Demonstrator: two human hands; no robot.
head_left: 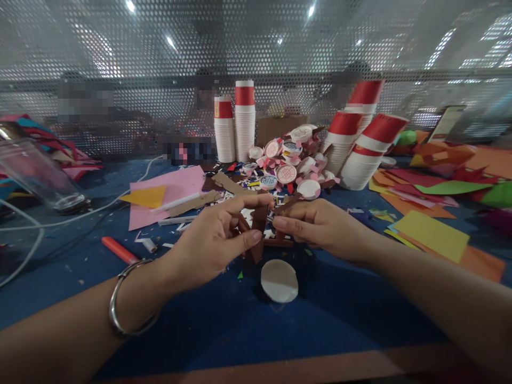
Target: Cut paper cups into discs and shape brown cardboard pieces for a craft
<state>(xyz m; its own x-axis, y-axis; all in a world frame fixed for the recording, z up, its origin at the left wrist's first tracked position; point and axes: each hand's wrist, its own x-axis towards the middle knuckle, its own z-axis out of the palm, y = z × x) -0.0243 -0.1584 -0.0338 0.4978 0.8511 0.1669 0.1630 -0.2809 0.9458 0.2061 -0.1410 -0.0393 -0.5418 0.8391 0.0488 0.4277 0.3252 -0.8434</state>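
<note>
Between thumb and fingers, my left hand [224,234] grips a strip of dark brown paper [260,224] that stands roughly upright. My right hand [320,226] faces it from the right, its thumb and fingertips pinched on what looks like another brown paper strip [290,204]. Parts of both strips are hidden by my fingers. Just below the hands, a pale round paper disc [279,281] lies on the blue table [344,320]. Behind the hands sits a heap of round paper discs [286,173] with pink and brown pieces attached.
Stacked paper cups [245,122] stand behind, and more cup stacks [356,165] lean at right. Coloured paper [436,234] lies to the right, pink paper [172,186] to the left. A red-handled tool [120,249], a glass bottle [44,170] and a white cable [92,216] are on the left.
</note>
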